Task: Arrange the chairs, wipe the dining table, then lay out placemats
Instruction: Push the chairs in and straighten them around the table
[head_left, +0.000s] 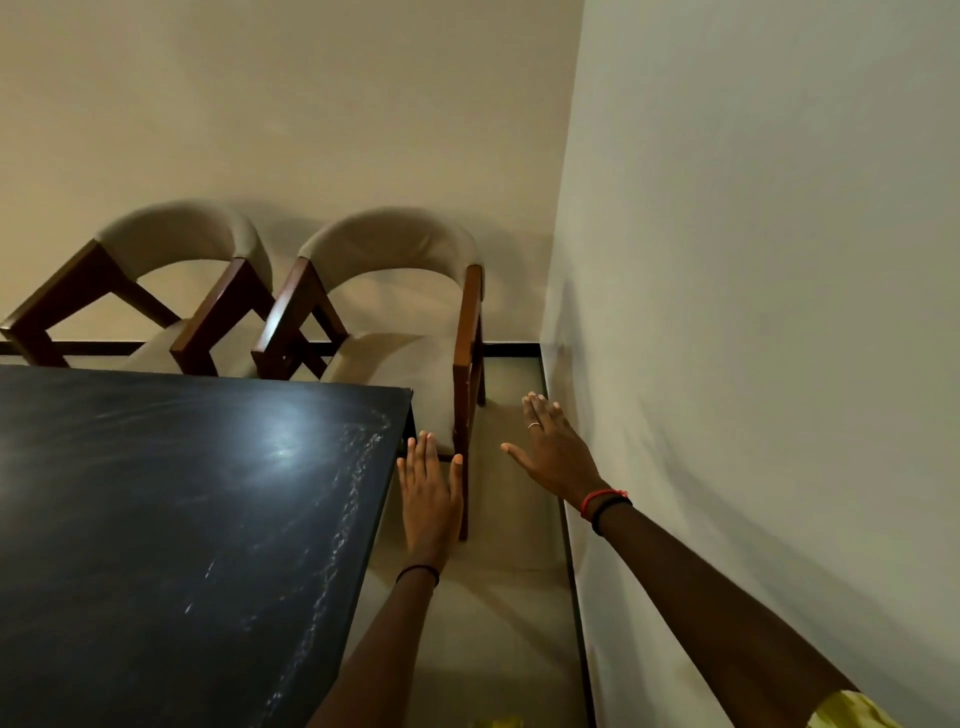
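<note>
Chair (395, 379) at table (182, 519) corner: likely heavy, stiff. Best taken by wooden arm (470, 312). Left hand (430, 499), right hand (553, 457) flat, empty.

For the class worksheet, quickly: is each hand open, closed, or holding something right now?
Left hand: open, fingers straight, holding nothing.
Right hand: open, fingers straight, thumb spread, holding nothing.
</note>
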